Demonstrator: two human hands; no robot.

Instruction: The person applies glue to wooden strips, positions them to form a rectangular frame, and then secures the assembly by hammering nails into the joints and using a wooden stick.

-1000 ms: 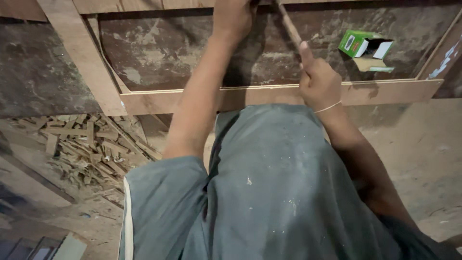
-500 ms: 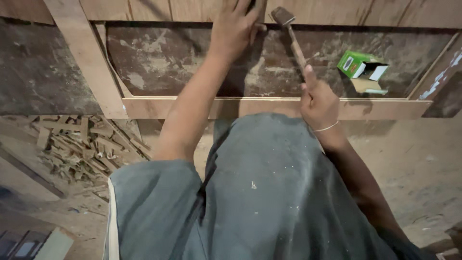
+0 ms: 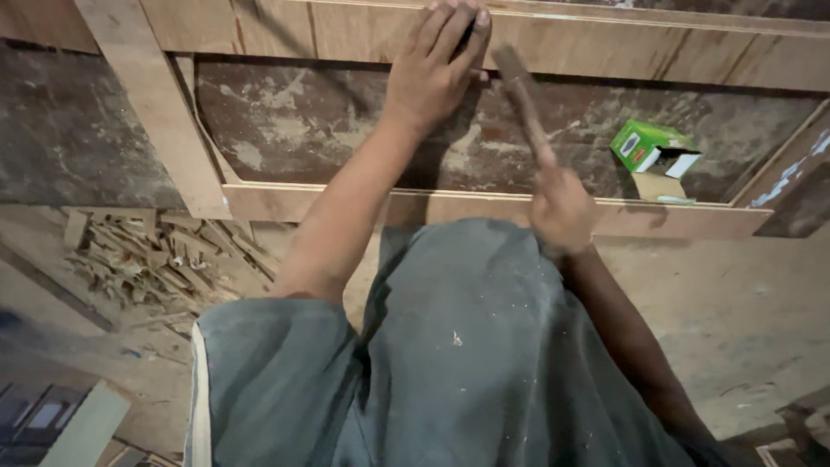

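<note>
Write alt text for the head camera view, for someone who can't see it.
Seen from above, a person's right hand swings a hammer toward the top rail of a wooden frame, where the left hand presses flat. A small green box lies inside the frame, and wood scraps are piled at the left.

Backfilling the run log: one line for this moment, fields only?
left hand: pressed on wooden frame | right hand: grips hammer, head near left fingertips | green box: inside frame opening
</note>
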